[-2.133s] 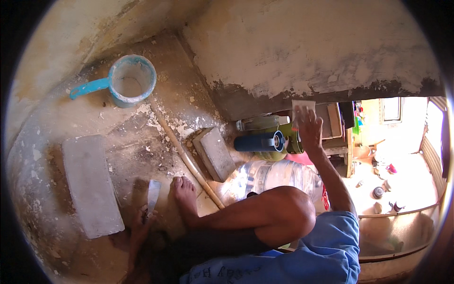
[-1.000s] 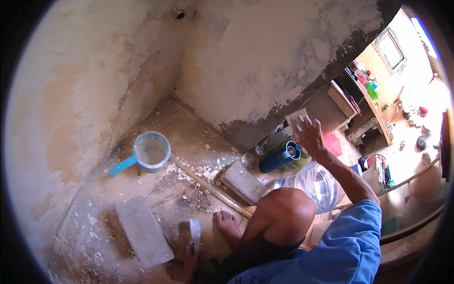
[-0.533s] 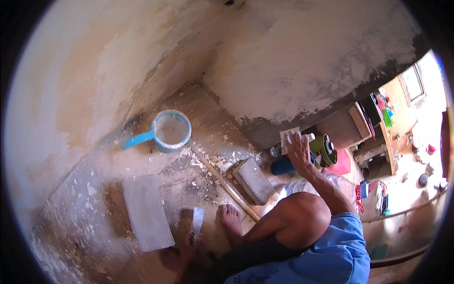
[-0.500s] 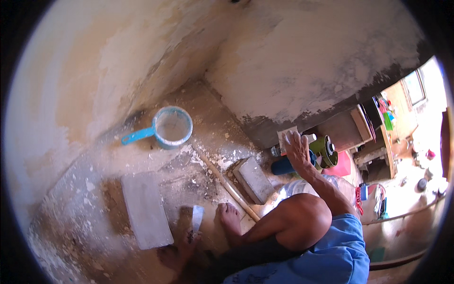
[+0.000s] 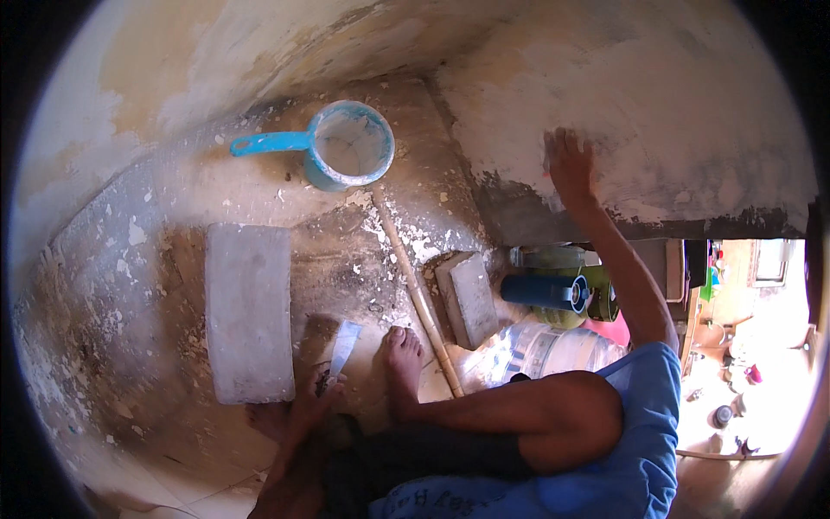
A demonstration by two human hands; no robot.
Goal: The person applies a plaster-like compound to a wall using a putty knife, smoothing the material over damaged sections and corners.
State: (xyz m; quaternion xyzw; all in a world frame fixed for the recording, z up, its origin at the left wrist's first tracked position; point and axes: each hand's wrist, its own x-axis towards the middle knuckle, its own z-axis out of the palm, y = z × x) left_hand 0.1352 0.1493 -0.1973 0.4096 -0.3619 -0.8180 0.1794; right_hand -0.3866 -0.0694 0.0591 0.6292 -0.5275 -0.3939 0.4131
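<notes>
My left hand [image 5: 327, 391], low in the middle, is closed round the dark handle of a putty knife [image 5: 345, 342], its pale blade pointing up and away from me. On the right, my right arm reaches out and my right hand [image 5: 571, 169] presses against the patchy plastered wall [image 5: 674, 130]. Under its fingers is a thin flat piece, mostly hidden; only a dark edge and a speck of red show beside them. A blue dipper [image 5: 322, 177] with whitish paste inside stands on the floor, far from both hands.
A large grey block [image 5: 249, 316] lies left of my feet, a smaller block [image 5: 467, 298] to the right. Between them slants a wooden stick [image 5: 411, 285]. A blue tumbler [image 5: 540, 292], green container [image 5: 603, 294] and big clear bottle [image 5: 553, 350] sit under the right arm.
My right hand has moved up from beside the tumbler onto the wall, taking the flat pale piece along. The view has shifted, and more of my left hand shows, holding the putty knife.
</notes>
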